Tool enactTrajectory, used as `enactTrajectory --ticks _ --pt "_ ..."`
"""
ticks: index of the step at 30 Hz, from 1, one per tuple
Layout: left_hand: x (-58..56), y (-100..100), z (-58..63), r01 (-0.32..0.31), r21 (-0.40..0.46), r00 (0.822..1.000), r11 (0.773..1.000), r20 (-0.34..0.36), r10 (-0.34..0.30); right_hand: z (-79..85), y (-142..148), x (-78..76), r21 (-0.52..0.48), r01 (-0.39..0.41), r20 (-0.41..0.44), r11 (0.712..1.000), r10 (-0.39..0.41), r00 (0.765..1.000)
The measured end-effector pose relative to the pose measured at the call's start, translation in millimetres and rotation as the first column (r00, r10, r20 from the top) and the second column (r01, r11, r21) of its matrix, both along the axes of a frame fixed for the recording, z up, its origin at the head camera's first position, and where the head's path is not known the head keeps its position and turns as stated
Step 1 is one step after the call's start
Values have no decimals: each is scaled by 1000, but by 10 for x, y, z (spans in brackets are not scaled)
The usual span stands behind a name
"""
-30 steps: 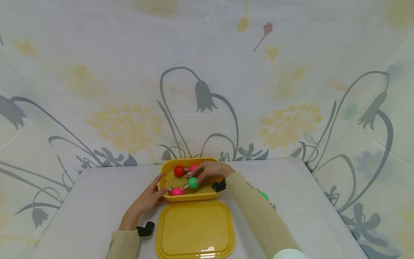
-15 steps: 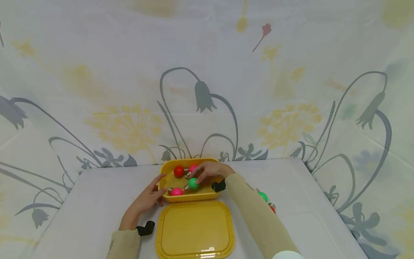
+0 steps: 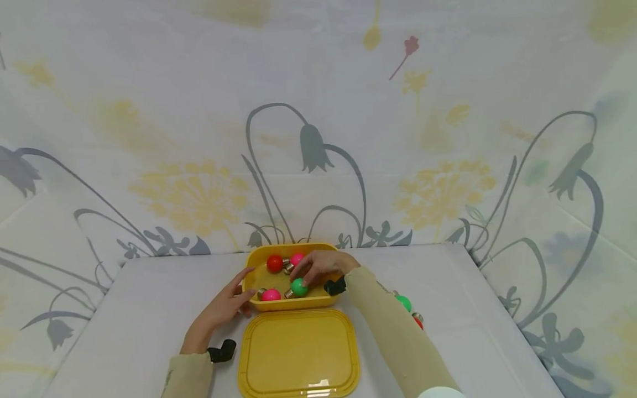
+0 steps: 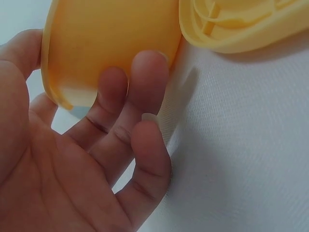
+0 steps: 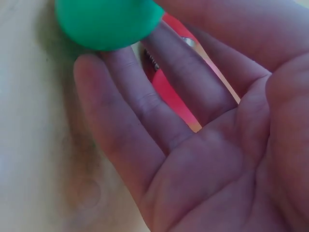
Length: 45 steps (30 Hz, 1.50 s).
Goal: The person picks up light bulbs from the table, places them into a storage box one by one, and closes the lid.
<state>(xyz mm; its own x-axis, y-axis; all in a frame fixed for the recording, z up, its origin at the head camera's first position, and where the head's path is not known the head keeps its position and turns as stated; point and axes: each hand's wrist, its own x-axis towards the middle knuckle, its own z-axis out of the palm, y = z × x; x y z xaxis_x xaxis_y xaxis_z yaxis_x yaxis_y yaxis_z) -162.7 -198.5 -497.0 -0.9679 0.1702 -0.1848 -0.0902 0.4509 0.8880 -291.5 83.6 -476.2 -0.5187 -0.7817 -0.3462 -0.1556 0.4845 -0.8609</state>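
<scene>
In the head view, a yellow plastic box [image 3: 301, 303] stands toward the back of the table with several coloured light bulbs inside. My left hand [image 3: 225, 304] grips its left end; the left wrist view shows curled fingers [image 4: 148, 79] against the box's outer wall. Over the inside of the box, my right hand [image 3: 323, 266] pinches a green light bulb [image 3: 299, 287], its metal base pointing left. A pink bulb [image 3: 271, 294] lies near the front left of the box. Farther back lie a red bulb [image 3: 274, 263] and another pink bulb [image 3: 297, 258], partly hidden by my right hand.
A yellow lid [image 3: 298, 354] lies flat in front of the box. Right of my right sleeve, another green bulb [image 3: 403, 302] and a red bulb [image 3: 418, 322] lie partly hidden on the white tablecloth [image 3: 478, 331]. A patterned cloth [image 3: 318, 110] hangs behind.
The pinched green bulb has shifted slightly toward the front of the box, with its base lower. My left hand keeps its hold on the box.
</scene>
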Motion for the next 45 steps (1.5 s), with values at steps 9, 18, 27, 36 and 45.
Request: enactTrajectory --ticks 9,18,27,36,45 --pt "4 -3 8 3 -2 1000 1000 -2 -3 16 -13 15 -48 50 150 998 -42 988" --pt "-18 19 -40 0 36 1000 999 -5 0 -53 31 30 -139 106 136 985 -87 987" --pt "4 33 -35 -28 75 999 997 18 27 13 28 49 -173 149 118 974 -129 984" --pt "-6 27 -34 -62 107 998 992 40 58 103 23 34 -244 174 113 954 -151 982" --pt "7 62 -24 -67 99 996 993 57 62 157 69 94 -297 183 100 937 -161 982"
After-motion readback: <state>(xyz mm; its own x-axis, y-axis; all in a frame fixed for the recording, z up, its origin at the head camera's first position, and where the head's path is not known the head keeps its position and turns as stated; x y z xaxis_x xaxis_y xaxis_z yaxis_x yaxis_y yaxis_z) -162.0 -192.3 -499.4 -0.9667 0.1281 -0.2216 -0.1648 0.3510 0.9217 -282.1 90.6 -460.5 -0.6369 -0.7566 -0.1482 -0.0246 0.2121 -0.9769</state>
